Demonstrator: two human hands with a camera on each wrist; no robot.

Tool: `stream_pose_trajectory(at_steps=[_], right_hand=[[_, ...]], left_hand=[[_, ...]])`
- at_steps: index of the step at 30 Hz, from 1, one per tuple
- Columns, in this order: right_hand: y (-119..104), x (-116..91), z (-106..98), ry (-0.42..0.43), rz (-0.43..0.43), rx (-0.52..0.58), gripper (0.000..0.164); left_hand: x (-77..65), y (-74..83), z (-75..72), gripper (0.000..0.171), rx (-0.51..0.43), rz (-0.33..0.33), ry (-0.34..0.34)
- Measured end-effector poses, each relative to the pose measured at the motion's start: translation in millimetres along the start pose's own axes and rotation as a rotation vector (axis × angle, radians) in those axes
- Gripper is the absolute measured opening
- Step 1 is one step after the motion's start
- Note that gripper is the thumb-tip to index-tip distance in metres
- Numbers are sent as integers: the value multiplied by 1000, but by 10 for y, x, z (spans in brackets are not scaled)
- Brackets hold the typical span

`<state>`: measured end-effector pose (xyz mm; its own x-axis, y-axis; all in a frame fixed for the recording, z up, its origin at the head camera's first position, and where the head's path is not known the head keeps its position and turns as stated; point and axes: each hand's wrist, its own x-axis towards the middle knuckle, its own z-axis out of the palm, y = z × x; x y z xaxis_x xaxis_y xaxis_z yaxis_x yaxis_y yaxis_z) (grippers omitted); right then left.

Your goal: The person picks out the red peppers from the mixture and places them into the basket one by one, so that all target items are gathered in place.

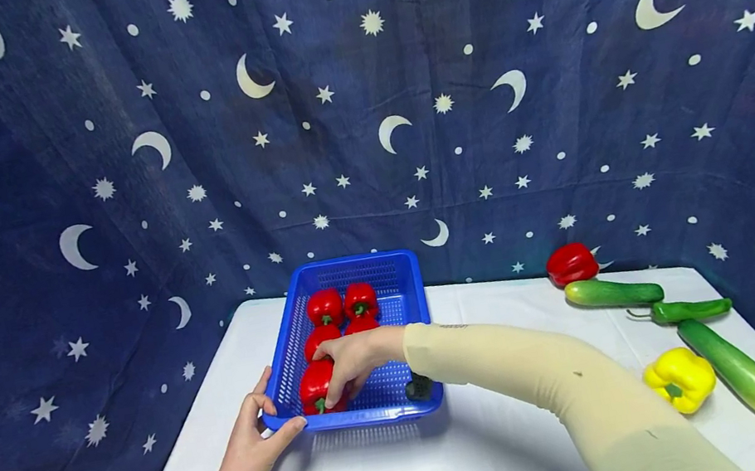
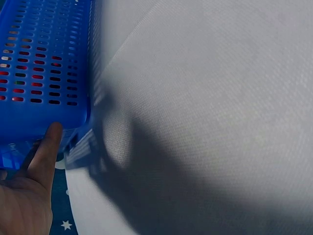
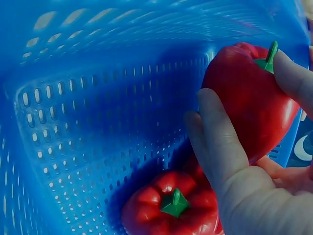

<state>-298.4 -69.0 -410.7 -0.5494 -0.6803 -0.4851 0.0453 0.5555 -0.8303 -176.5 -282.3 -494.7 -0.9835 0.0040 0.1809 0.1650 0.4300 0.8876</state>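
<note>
A blue perforated plastic basket (image 1: 379, 415) stands on the white table, tilted slightly in the head view. My left hand (image 1: 251, 443) grips its near left corner, with the thumb along the front rim. In the left wrist view that thumb (image 2: 46, 154) presses against the basket's wall (image 2: 41, 117). Reaching into the basket, my right hand (image 1: 356, 357) grips a red bell pepper (image 1: 314, 383) with a green stem at the near left corner. Several other red bell peppers (image 1: 325, 307) lie beyond it along the basket's left half; one (image 3: 171, 208) shows below my hand in the right wrist view.
On the table's right side lie a red bell pepper (image 1: 572, 264), a cucumber (image 1: 613, 292), a long green pepper (image 1: 690, 310), a larger cucumber (image 1: 738, 370) and a yellow bell pepper (image 1: 682, 380). A dark blue curtain (image 1: 354, 105) with moons and stars surrounds the table.
</note>
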Motion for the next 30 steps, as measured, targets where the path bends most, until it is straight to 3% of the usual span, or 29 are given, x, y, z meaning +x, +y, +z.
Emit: stream_pose_trajectory(at_steps=[30], right_hand=[[31, 12, -10, -15, 71, -27, 82]], left_hand=[[-16, 21, 10, 47, -29, 32, 16]])
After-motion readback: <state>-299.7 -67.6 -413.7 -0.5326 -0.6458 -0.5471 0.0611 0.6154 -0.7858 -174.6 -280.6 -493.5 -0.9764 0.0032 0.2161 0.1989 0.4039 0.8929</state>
